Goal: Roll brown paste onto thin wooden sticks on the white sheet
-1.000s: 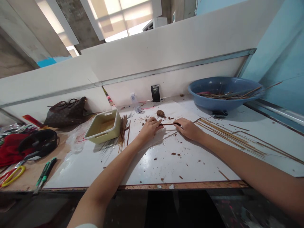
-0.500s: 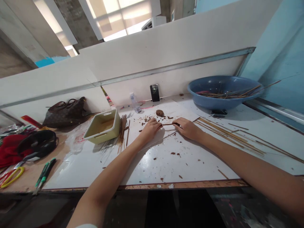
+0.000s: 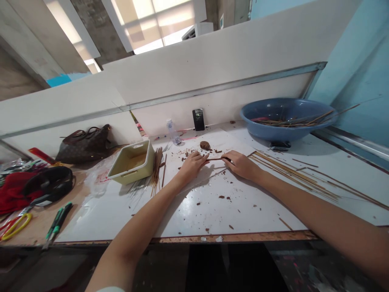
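Note:
A thin brown stick (image 3: 215,159) spans the gap between my two hands, just above the white tabletop. The fingers of my left hand (image 3: 192,167) are closed over its left end. My right hand (image 3: 241,165) pinches the other end between thumb and fingers. Behind the hands lies a brown clay-like lump (image 3: 204,145), with brown crumbs scattered around it and nearer the table's front edge. Fingertips partly hide both ends of the stick.
Long tan sticks (image 3: 291,174) lie on the right, below a blue basin (image 3: 273,129) holding more. On the left are a yellow-green tub (image 3: 130,176), brown-coated sticks (image 3: 157,168), a cutter (image 3: 57,223) and scissors (image 3: 16,227). A bottle (image 3: 173,133) and phone (image 3: 198,119) stand behind.
My left fingers have shifted slightly over the stick and look a little more spread. My right hand and the stick stay almost in place.

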Demonstrator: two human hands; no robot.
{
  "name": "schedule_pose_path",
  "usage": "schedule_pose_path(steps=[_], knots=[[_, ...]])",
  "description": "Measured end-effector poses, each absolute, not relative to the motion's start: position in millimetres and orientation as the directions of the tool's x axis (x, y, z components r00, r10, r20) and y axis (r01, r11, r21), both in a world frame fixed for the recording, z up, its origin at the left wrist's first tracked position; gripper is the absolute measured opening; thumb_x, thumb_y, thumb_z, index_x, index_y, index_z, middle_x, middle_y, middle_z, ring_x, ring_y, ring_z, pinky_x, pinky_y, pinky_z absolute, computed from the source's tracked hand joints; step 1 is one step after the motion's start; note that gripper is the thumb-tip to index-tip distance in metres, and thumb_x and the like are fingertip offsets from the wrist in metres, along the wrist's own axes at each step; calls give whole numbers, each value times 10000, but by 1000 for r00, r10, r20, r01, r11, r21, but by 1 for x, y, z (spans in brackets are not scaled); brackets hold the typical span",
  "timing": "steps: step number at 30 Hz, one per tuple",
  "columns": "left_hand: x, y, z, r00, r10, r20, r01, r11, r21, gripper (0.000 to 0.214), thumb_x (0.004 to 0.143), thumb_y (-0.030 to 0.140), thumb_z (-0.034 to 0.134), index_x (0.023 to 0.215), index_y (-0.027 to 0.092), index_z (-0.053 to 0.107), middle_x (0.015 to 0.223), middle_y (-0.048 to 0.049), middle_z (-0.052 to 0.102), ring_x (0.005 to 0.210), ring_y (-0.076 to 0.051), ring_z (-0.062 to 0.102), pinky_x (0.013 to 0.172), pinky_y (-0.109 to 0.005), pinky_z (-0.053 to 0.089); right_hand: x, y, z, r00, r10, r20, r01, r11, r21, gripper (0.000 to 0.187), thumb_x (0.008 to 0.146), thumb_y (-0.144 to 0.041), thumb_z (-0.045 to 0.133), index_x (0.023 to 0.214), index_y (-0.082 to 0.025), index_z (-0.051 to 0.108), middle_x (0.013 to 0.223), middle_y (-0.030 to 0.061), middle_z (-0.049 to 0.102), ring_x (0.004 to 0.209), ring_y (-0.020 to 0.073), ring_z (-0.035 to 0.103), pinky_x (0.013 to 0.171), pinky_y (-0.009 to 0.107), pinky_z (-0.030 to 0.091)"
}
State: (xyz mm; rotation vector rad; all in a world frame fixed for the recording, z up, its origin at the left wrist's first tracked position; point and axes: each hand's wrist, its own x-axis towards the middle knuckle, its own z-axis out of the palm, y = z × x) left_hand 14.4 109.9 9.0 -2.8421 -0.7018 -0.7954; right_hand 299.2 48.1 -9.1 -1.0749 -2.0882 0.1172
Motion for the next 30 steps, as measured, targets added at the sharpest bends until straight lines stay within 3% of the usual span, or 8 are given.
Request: schedule_pose_path(steps=[3, 7, 14, 25, 30], knots=[[8, 113, 12, 719, 433, 545, 512, -859, 6, 510, 1100, 461, 673, 1536, 197, 679, 1051, -128, 819, 1066, -321, 662, 1006, -498, 526, 300, 49, -10, -346, 727, 593, 658, 639, -398, 313, 1112, -321, 516, 1208, -233, 800, 1152, 153, 826, 1126, 355, 763, 1054, 577, 631], [3, 118, 8, 669, 446, 595, 520, -853, 55, 471, 1045, 465, 765, 1446, 217, 749, 1073, -129, 827, 1073, -325, 673, 1001, -502, 532, 301, 50, -10, -344, 729, 592, 668, 633, -391, 306, 1110, -312, 512, 1191, -232, 796, 1149, 147, 828, 1123, 345, 765, 1061, 563, 631], [9, 116, 0, 688, 414, 596, 460, -884, 84, 242, 1102, 390, 690, 1203, 221, 831, 1089, -107, 835, 1049, -275, 683, 1006, -458, 552, 299, 47, -8, -356, 737, 574, 676, 627, -386, 303, 1117, -319, 507, 1168, -222, 790, 1143, 151, 823, 1107, 344, 765, 1040, 550, 633], [14, 111, 6, 721, 366, 589, 415, -908, 56, 301, 1151, 394, 595, 1109, 221, 838, 1027, -95, 826, 997, -267, 654, 959, -433, 558, 299, 48, -10, -370, 737, 565, 718, 613, -330, 301, 1122, -338, 523, 1188, -211, 788, 1150, 162, 827, 1113, 364, 766, 1037, 564, 625], [17, 107, 11, 741, 370, 560, 417, -908, 49, 345, 1167, 378, 549, 1059, 215, 834, 932, -102, 795, 982, -274, 641, 941, -434, 546, 296, 45, -7, -393, 711, 583, 744, 619, -253, 342, 1122, -402, 574, 1317, -188, 757, 1237, 192, 820, 1160, 402, 755, 1052, 621, 598]])
